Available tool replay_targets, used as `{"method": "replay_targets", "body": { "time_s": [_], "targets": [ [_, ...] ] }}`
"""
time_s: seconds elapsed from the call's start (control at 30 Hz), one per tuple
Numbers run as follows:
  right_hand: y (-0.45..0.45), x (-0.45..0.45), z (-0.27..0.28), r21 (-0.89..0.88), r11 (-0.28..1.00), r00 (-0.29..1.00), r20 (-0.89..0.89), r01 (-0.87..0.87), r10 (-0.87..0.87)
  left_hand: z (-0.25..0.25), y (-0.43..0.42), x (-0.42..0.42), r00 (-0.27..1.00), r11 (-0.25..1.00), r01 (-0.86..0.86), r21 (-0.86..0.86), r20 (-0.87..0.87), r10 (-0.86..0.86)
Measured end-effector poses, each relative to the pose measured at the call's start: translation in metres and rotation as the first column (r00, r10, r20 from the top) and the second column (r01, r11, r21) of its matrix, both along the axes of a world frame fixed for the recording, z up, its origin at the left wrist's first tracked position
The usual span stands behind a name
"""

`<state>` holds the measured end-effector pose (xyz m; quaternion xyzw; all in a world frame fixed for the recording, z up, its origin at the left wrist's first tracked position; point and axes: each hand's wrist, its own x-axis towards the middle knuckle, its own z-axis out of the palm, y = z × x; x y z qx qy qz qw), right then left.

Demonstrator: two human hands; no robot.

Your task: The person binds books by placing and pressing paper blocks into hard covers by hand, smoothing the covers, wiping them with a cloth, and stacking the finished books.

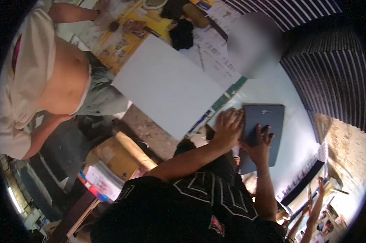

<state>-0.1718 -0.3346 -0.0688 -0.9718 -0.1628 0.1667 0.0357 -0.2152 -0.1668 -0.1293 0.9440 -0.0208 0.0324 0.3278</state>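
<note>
A dark grey hardcover book (253,117) with small pale lettering near its top lies closed on a pale tabletop (294,150). My right hand (260,146) rests on the cover, its fingers spread. Along the book's left edge lies my left hand (229,126), fingers stretched out and palm down, touching or almost touching that edge. Neither hand is closed around anything. To the left of my hands is a large blank white sheet (170,85), which reaches past the table's edge.
Tall stacks of dark-covered books (328,77) stand at the right and top right. Another person (65,77) is at the left, beside a yellow paper-strewn surface (128,30) with a black cloth (181,34). A cardboard box (112,158) sits lower left. Another person's arms (312,210) show lower right.
</note>
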Motion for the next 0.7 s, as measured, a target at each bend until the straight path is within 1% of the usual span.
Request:
{"method": "replay_targets", "body": {
  "time_s": [0.07, 0.1, 0.13, 0.17, 0.2, 0.23, 0.27, 0.3, 0.33, 0.37, 0.4, 0.47, 0.5, 0.53, 0.57, 0.6, 0.63, 0.67, 0.7],
  "targets": [
    [0.0, 0.001, -0.001, 0.072, 0.996, 0.998, 0.048, -0.051, 0.048, -0.004, 0.002, -0.003, 0.999, 1.0, -0.012, -0.018, 0.047, 0.013],
    [0.001, 0.0, -0.005, 0.07, 0.997, 0.998, 0.045, -0.039, 0.036, -0.01, 0.0, -0.001, 0.996, 0.998, -0.034, 0.06, 0.084, 0.029],
    [0.001, 0.002, -0.006, 0.105, 0.994, 0.999, -0.01, -0.039, 0.04, 0.002, 0.003, 0.002, 0.998, 0.998, -0.025, 0.063, 0.061, 0.021],
    [-0.006, 0.005, -0.002, 0.117, 0.993, 0.998, -0.058, -0.023, 0.03, 0.006, 0.007, 0.013, 0.988, 0.991, -0.091, 0.1, 0.133, 0.077],
    [-0.001, 0.006, -0.001, 0.022, 0.997, 0.997, 0.032, -0.078, 0.077, 0.004, 0.006, 0.012, 0.976, 0.986, -0.116, 0.121, 0.2, 0.091],
    [0.0, 0.006, 0.005, 0.093, 0.994, 0.998, -0.006, -0.062, 0.062, -0.023, -0.003, 0.017, 0.97, 0.977, -0.212, 0.036, 0.125, 0.206],
    [-0.004, 0.008, 0.001, 0.129, 0.991, 0.998, -0.055, -0.027, 0.035, -0.035, 0.001, 0.016, 0.994, 0.994, -0.103, 0.031, -0.032, 0.104],
    [-0.013, 0.009, 0.003, 0.191, 0.982, 0.992, -0.123, 0.003, 0.021, -0.015, 0.004, 0.012, 0.997, 0.992, -0.03, -0.123, 0.061, 0.037],
    [-0.017, 0.009, -0.004, 0.036, 0.994, 0.995, -0.014, -0.099, 0.1, -0.001, 0.003, 0.016, 0.997, 0.998, 0.041, 0.044, 0.056, -0.044],
    [-0.003, 0.007, 0.025, 0.042, 0.992, 0.975, -0.19, 0.121, -0.111, -0.009, 0.001, 0.009, 0.995, 0.996, -0.002, 0.09, 0.095, -0.007],
    [-0.012, 0.003, 0.024, 0.058, 0.99, 0.973, -0.2, 0.128, -0.114, -0.003, -0.004, 0.007, 0.996, 0.994, 0.005, 0.107, 0.087, -0.015],
    [-0.021, 0.009, 0.004, -0.006, 1.0, 0.995, -0.094, -0.015, 0.014, 0.013, 0.006, 0.012, 0.998, 0.995, 0.058, 0.077, 0.007, -0.059],
    [-0.028, 0.01, -0.008, 0.033, 0.998, 0.995, -0.074, -0.058, 0.06, 0.003, 0.008, 0.007, 0.997, 0.996, 0.033, 0.082, 0.069, -0.039],
    [-0.023, 0.01, -0.004, 0.05, 0.994, 0.994, -0.05, -0.096, 0.098, 0.013, 0.007, 0.005, 0.999, 0.988, 0.037, 0.15, 0.031, -0.042],
    [-0.033, 0.008, -0.001, 0.111, 0.993, 0.998, -0.041, -0.049, 0.054, 0.018, 0.005, 0.007, 0.999, 0.986, 0.045, 0.162, -0.027, -0.041],
    [-0.04, -0.002, 0.003, 0.069, 0.997, 0.999, -0.038, -0.019, 0.022, 0.021, 0.003, 0.006, 0.994, 0.988, 0.077, 0.13, -0.083, -0.066],
    [-0.039, -0.007, 0.009, 0.051, 0.998, 0.999, -0.044, 0.022, -0.019, 0.018, 0.004, 0.005, 0.996, 0.993, 0.085, 0.085, -0.019, -0.083],
    [-0.027, 0.0, 0.003, 0.081, 0.996, 0.999, -0.04, 0.032, -0.029, 0.015, 0.007, 0.005, 0.992, 0.989, 0.114, 0.096, -0.062, -0.108],
    [-0.03, 0.0, -0.008, 0.02, 0.999, 1.0, 0.006, 0.029, -0.029, 0.014, 0.02, 0.008, 0.996, 0.99, 0.088, 0.106, -0.011, -0.088]
  ]
}}
